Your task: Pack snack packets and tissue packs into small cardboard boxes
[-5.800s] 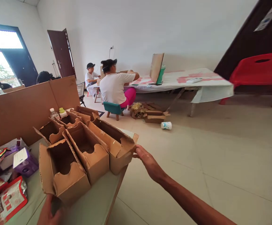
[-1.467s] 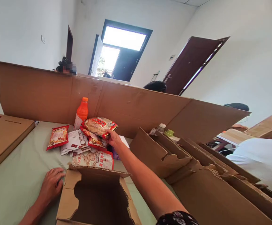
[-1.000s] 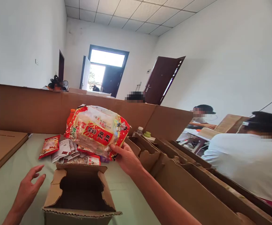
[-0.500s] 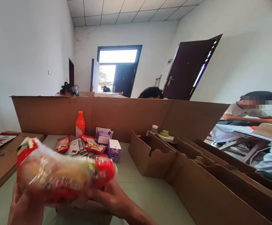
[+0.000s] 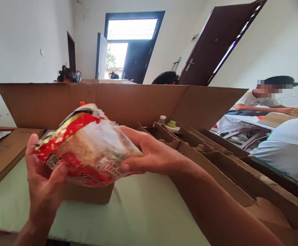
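Observation:
A large clear-and-red plastic bag of snacks (image 5: 87, 147), with tan pieces showing through its film, is held up in the air between both hands. My left hand (image 5: 42, 174) grips its left end, thumb in front. Around the right end is my right hand (image 5: 143, 153), its thumb pressed on the near face. Below the bag, a brown cardboard box (image 5: 89, 193) stands on the pale green tabletop (image 5: 143, 208), mostly hidden. Only the orange cap of a bottle (image 5: 82, 103) shows above the bag.
A tall cardboard screen (image 5: 138, 99) crosses the back. Cardboard bins (image 5: 215, 184) line the right side, near a clear-capped bottle (image 5: 162, 119) and a green lid (image 5: 171, 123). Flat cardboard (image 5: 12, 150) lies at left. A person in a cap (image 5: 269, 92) sits at far right.
The bag has been turned and moved right, hiding the goods behind it. My right hand has risen along its right end. The camera view has tilted down, showing more tabletop and the box.

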The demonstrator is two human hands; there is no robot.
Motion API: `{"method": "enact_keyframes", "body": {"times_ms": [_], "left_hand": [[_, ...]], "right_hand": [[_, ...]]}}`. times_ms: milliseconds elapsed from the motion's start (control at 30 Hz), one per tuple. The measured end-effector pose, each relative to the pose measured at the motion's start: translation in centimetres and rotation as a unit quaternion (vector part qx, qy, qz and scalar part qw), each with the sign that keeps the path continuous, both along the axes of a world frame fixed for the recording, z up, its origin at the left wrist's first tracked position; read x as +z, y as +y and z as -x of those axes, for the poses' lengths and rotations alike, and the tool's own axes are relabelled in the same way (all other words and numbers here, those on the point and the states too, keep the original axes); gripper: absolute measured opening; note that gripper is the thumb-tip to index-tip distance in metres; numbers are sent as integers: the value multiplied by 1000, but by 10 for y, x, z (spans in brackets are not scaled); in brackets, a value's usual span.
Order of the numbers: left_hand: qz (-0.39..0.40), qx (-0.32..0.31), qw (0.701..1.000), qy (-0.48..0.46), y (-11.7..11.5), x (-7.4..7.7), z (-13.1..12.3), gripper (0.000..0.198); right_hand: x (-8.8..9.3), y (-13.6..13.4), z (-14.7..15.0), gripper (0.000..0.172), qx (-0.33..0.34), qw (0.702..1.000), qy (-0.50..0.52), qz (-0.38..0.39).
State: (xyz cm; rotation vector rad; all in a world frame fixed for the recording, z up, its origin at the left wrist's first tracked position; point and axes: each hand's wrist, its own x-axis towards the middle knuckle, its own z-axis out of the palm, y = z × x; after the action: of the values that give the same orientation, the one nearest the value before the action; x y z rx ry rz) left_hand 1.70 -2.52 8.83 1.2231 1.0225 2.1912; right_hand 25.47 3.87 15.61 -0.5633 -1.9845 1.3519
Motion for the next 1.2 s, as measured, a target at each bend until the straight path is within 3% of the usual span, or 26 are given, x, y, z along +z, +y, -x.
{"method": "enact_keyframes", "body": {"times_ms": [100,200,267,333,400,500,567,700,833,967,1100,1200], "left_hand": [[11,-45,996,81,9,-3,-3,84],[1,-64,992,112,17,-7,15,72],[43,-60,979,193,18,-7,29,60],[108,-77,928,348,17,-6,38,39],[143,-125,838,511,15,-6,38,27],[147,-157,714,666,15,-10,32,37],[165,-117,678,707,16,-15,32,50],[177,-17,690,702,14,-24,48,53],[187,21,699,690,4,-34,68,40],[201,46,740,641,-4,-46,72,47],[179,91,775,600,-7,-60,66,53],[152,108,774,605,-7,-68,60,53]], "right_hand": [[-7,-2,5,28,-112,993,32,-22],[-22,5,0,18,-232,965,117,-32],[-30,13,-1,17,-290,939,182,-45],[-38,20,5,20,-330,913,229,-68],[-47,24,19,23,-359,895,247,-96],[-64,25,48,24,-369,895,215,-130],[-75,26,61,29,-349,909,167,-157],[-78,22,56,39,-284,926,26,-249],[-50,5,30,28,-205,904,-137,-350],[-29,-5,26,30,-178,833,-341,-398],[-33,1,49,23,-165,739,-530,-381],[-33,5,69,23,-137,699,-596,-371]]}}
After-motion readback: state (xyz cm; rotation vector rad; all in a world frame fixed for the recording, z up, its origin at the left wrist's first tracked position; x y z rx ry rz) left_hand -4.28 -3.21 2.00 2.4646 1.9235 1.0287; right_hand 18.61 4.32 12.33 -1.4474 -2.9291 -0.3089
